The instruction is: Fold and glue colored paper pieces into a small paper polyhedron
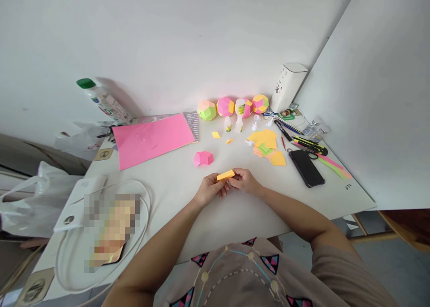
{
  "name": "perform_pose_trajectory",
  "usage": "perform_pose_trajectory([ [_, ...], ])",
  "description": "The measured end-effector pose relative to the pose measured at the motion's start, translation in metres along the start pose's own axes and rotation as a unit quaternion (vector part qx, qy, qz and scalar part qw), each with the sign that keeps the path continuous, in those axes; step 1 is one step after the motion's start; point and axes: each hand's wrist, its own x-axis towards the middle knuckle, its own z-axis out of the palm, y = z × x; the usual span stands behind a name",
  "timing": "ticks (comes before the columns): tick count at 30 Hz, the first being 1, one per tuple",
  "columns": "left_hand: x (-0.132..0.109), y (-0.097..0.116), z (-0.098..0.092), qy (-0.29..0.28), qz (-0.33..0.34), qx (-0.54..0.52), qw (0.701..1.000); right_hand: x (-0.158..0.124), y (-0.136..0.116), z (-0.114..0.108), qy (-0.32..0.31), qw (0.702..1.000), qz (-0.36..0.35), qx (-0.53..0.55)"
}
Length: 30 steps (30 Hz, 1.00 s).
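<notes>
Both my hands meet over the middle of the white table point(174, 181). My left hand point(210, 189) and my right hand point(246, 180) pinch the two ends of a small folded orange paper piece point(225, 175), fingers closed on it. Just beyond it lies a folded pink paper unit point(203, 158). Further right sits a loose pile of yellow, orange and green paper squares point(267, 143). Two tiny orange scraps point(216, 134) lie near the glue bottles point(238, 119).
Several coloured paper polyhedra point(225, 106) line the wall. A large pink sheet point(151, 139) covers a cutting mat at left. A black phone point(306, 167), pens and a cutter point(309, 145) lie right. A white device point(288, 87), a spray bottle point(104, 100) and a ring lamp point(101, 235) stand around.
</notes>
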Motion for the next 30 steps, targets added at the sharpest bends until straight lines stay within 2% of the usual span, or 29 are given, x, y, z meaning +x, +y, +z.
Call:
perform_pose_trajectory([
  [8, 0.000, 0.002, -0.002, -0.002, -0.012, -0.020, 1.000, 0.001, -0.002, -0.004, 0.029, 0.998, 0.022, 0.049],
  [17, 0.003, -0.002, -0.009, 0.005, -0.020, -0.054, 0.998, 0.002, 0.004, -0.007, 0.044, 0.993, -0.034, 0.105],
  [21, 0.003, -0.001, -0.008, -0.006, -0.021, -0.044, 0.999, 0.000, 0.007, -0.003, 0.026, 0.996, -0.033, 0.075],
  [26, 0.003, -0.001, -0.007, -0.012, -0.022, -0.036, 0.999, 0.001, 0.008, -0.005, 0.033, 0.998, -0.018, 0.048],
  [30, 0.002, -0.001, -0.005, -0.010, -0.021, -0.031, 0.999, 0.000, 0.006, -0.007, 0.001, 1.000, -0.017, -0.001],
])
